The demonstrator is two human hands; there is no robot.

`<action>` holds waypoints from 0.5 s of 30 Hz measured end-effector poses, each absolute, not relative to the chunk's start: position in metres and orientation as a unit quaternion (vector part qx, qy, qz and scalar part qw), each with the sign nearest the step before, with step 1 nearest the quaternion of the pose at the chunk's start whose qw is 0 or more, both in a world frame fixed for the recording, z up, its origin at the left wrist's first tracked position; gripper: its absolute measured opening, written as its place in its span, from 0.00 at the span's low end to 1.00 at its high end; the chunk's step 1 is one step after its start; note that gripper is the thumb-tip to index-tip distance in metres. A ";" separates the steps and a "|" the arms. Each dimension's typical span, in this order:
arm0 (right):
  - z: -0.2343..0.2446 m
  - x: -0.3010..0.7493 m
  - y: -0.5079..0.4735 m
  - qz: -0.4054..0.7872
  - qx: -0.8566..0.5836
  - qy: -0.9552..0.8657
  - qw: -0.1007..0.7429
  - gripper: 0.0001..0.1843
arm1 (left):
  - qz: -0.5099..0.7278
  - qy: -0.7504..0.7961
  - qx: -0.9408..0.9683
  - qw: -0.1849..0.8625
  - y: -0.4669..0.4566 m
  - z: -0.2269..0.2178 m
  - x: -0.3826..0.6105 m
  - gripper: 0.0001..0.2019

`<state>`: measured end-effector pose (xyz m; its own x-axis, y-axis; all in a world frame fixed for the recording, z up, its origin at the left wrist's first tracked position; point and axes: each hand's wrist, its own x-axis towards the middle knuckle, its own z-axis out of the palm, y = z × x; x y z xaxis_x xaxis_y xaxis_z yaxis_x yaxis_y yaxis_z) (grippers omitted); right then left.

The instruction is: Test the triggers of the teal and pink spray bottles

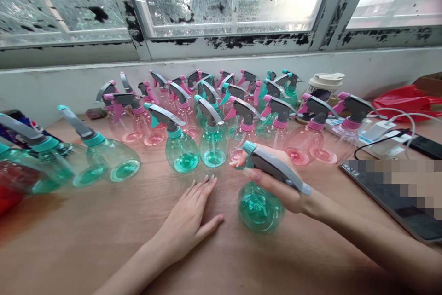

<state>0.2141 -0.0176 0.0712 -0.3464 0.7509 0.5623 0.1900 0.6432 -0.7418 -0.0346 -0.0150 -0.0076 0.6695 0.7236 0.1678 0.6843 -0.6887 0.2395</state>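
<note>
1. Green spray bottle (258,212) in front of the other bottles (182,157), my right fingers (271,185) clamped round its neck, probably the easiest grip.
2. Left fingers (199,194) together, thumb out, on the bench (221,267), bracing I guess.

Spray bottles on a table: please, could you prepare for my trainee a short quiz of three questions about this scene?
1. Which hand holds the green bottle nearest the camera?
2. True or false: the left hand is gripping a pink bottle.
3. Choose the colour of the lid on the cup: a) red, b) white, c) black.

Key:
1. The right hand.
2. False; the left hand holds nothing and appears to rest on the table.
3. b) white.
</note>
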 end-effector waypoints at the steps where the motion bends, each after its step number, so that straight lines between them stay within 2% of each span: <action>1: 0.070 0.214 -0.018 0.295 -0.310 -0.767 0.478 0.04 | 0.127 0.387 0.910 0.079 -0.015 -0.008 -0.035 0.34; 11: 0.059 0.216 -0.019 0.271 -0.305 -0.763 0.501 0.17 | 0.133 0.382 0.912 0.068 -0.015 -0.009 -0.035 0.34; 15: 0.059 0.216 -0.019 0.268 -0.300 -0.767 0.499 0.19 | 0.137 0.380 0.912 0.068 -0.014 -0.010 -0.035 0.35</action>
